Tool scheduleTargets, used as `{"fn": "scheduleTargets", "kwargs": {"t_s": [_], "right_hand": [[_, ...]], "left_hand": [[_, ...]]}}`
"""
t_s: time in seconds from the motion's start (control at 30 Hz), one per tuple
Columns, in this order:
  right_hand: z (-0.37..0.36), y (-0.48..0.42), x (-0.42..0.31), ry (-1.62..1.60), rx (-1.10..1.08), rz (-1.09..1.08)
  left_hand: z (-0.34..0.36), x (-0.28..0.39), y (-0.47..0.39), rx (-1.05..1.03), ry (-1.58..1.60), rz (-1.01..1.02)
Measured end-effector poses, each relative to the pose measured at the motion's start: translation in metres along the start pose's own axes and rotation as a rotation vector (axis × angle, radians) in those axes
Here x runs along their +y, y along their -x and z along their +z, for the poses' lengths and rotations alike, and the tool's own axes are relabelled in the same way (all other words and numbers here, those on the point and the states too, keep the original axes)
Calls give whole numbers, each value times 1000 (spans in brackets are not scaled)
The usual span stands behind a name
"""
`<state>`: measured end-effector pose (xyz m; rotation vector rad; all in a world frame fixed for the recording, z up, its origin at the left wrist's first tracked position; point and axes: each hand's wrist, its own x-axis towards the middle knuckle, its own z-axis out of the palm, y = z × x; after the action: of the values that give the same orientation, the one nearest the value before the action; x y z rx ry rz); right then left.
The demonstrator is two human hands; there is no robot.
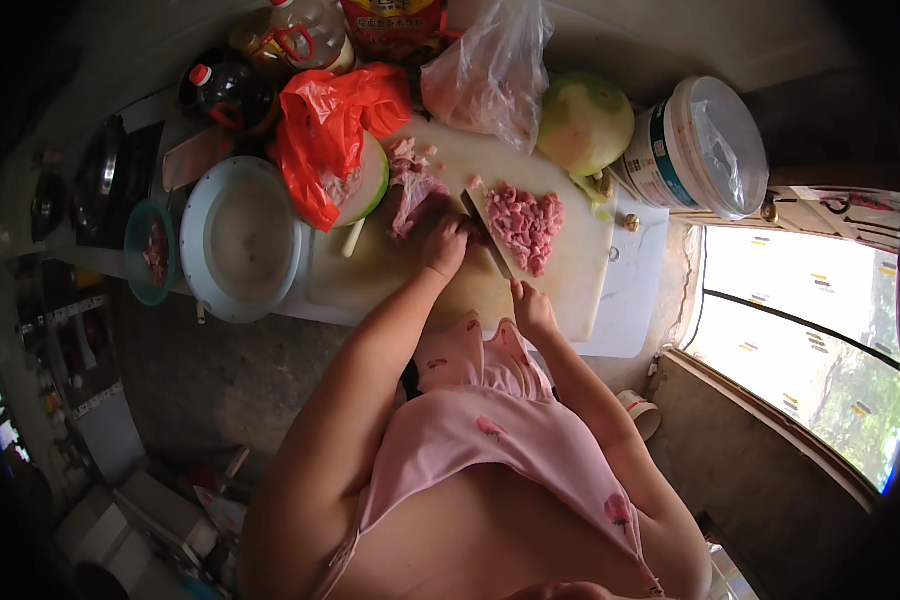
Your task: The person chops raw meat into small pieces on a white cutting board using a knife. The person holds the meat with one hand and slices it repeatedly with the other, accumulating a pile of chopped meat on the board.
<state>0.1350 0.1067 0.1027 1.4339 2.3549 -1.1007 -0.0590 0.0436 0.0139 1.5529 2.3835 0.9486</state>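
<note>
In my right hand point(534, 307) is the handle of a kitchen knife point(498, 253), its broad blade slanting away from me over the white cutting board point(579, 289). My left hand point(448, 246) lies just left of the blade, fingers curled down on a small piece of raw meat that they mostly hide. Right of the knife, diced raw meat point(526, 225) forms a heap. A larger piece of raw meat point(420, 199) rests beyond my left hand, with pale trimmings point(407, 156) behind it.
A blue-rimmed basin point(294, 247) with cloudy liquid and a teal bowl point(136, 259) with meat stand left. Behind are a red plastic bag point(322, 105) over a cut melon point(375, 176), a clear bag point(487, 75), a round green gourd point(585, 120) and a plastic bucket point(652, 161).
</note>
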Motion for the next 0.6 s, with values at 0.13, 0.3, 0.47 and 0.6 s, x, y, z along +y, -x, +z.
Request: {"fn": "scheduleTargets", "kwargs": {"t_s": [0.13,0.3,0.47,0.6], "right_hand": [[1,25,24,-4,-34,23],[3,21,23,-12,-44,35],[10,-17,-6,0,-17,25],[15,-50,-24,-17,10,17]], "left_hand": [[0,2,1,37,-7,-6],[1,3,3,-11,30,-31],[5,5,4,-5,13,14],[13,-3,7,43,-41,74]]}}
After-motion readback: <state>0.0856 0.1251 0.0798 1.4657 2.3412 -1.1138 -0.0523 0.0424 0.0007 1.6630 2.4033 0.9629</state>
